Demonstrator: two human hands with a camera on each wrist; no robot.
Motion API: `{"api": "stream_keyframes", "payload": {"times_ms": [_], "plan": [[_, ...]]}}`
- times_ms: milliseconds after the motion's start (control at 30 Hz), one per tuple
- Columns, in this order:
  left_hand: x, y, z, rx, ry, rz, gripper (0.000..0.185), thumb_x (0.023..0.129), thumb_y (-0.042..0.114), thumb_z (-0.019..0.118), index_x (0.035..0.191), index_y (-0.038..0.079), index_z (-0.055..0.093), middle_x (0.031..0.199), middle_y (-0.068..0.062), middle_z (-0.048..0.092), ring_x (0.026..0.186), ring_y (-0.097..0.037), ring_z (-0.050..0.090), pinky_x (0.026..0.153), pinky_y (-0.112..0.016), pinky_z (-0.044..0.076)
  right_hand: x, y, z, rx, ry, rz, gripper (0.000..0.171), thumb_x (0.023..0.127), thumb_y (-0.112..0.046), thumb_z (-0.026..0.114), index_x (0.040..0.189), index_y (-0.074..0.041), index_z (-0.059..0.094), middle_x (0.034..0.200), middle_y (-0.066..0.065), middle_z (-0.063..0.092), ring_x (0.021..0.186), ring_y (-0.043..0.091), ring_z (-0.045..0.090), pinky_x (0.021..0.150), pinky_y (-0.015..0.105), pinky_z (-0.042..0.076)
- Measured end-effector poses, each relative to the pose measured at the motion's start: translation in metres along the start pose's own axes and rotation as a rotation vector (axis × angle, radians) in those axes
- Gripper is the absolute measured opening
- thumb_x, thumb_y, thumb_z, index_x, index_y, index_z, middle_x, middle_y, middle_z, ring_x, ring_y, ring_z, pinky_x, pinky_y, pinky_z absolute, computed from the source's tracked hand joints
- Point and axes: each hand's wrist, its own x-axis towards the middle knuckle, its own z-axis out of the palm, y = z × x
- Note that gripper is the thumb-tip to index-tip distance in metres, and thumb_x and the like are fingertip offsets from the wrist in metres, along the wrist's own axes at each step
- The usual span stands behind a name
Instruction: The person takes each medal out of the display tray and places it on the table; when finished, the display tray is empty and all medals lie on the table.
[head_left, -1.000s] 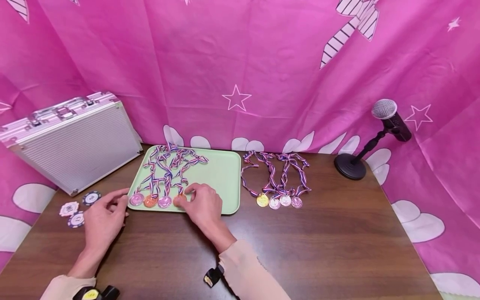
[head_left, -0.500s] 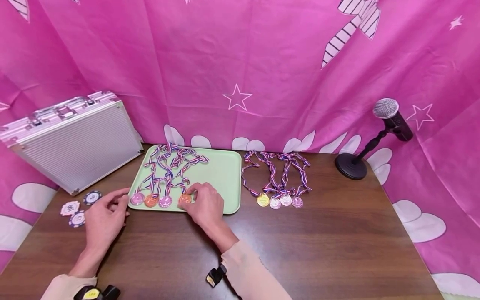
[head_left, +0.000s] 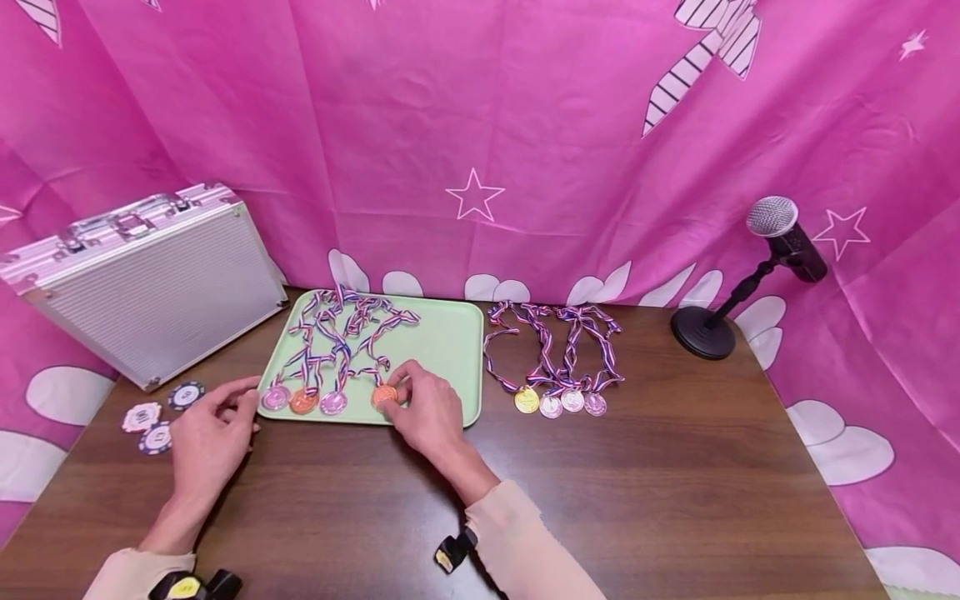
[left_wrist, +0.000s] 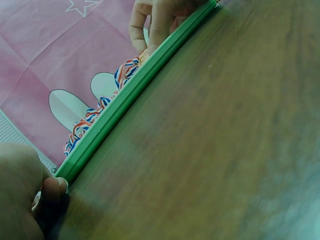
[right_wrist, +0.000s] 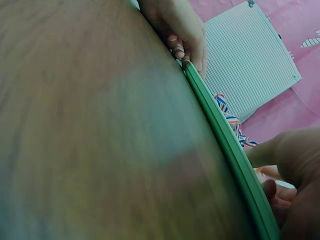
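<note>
My right hand [head_left: 427, 408] pinches the round bronze medal [head_left: 384, 396] at the pale green plastic tray's [head_left: 450, 350] near edge, left hand [head_left: 206, 433] relaxed, touching its corner; risk: trailing striped ribbon [head_left: 375, 337] snagging neighbouring medals.
</note>
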Motion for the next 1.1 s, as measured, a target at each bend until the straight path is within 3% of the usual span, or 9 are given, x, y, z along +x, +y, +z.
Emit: {"api": "stream_keyframes", "payload": {"times_ms": [100,233,500,700,933,1100], "plan": [[0.0,-0.001,0.001,0.002,-0.003,-0.006,0.032,0.11,0.024,0.067,0.133,0.007,0.08,0.078,-0.002,0.074,0.046,-0.003,0.059,0.041,-0.022,0.044,-0.001,-0.003,-0.011,0.106,0.011,-0.003,0.016,0.092,-0.02,0.089,0.099,-0.019,0.076,0.073,-0.012,0.069,0.066,0.002,0.06,0.061,0.024,0.047],[0.001,0.0,0.001,0.007,-0.007,-0.009,0.033,0.11,0.025,0.067,0.134,0.007,0.08,0.081,-0.006,0.075,0.047,-0.004,0.059,0.041,-0.023,0.044,0.0,-0.009,-0.029,0.276,0.033,0.062,0.005,0.093,-0.009,0.084,0.097,-0.011,0.081,0.071,-0.004,0.07,0.061,-0.001,0.056,0.057,0.02,0.044],[0.001,0.001,0.001,0.005,-0.008,-0.007,0.033,0.11,0.025,0.067,0.134,0.006,0.079,0.081,-0.007,0.075,0.047,-0.004,0.06,0.041,-0.022,0.044,0.006,-0.003,-0.053,0.56,0.096,0.142,0.009,0.093,0.002,0.079,0.102,0.003,0.083,0.074,0.0,0.067,0.061,0.003,0.054,0.055,0.017,0.041],[0.001,0.0,0.0,-0.006,-0.005,0.0,0.032,0.11,0.024,0.067,0.134,0.006,0.08,0.079,-0.003,0.074,0.046,-0.004,0.06,0.041,-0.022,0.044,0.007,0.002,-0.068,0.481,0.111,0.11,0.011,0.095,-0.001,0.08,0.104,-0.003,0.085,0.077,0.002,0.071,0.063,0.002,0.055,0.058,0.018,0.042],[0.001,-0.001,0.0,-0.007,0.003,0.009,0.031,0.11,0.023,0.067,0.132,0.006,0.08,0.077,-0.002,0.074,0.046,-0.003,0.059,0.041,-0.022,0.044,0.007,0.005,-0.074,0.612,0.017,0.027,0.013,0.097,0.002,0.078,0.109,0.002,0.083,0.082,0.013,0.074,0.064,0.004,0.056,0.057,0.019,0.043],[0.0,-0.002,0.0,-0.002,0.001,0.005,0.032,0.11,0.025,0.067,0.133,0.006,0.08,0.078,-0.005,0.075,0.046,-0.003,0.06,0.041,-0.022,0.044,0.007,0.008,-0.071,0.451,0.132,0.104,0.01,0.094,0.0,0.081,0.101,-0.004,0.085,0.076,0.004,0.071,0.063,0.002,0.054,0.057,0.018,0.041]]}}
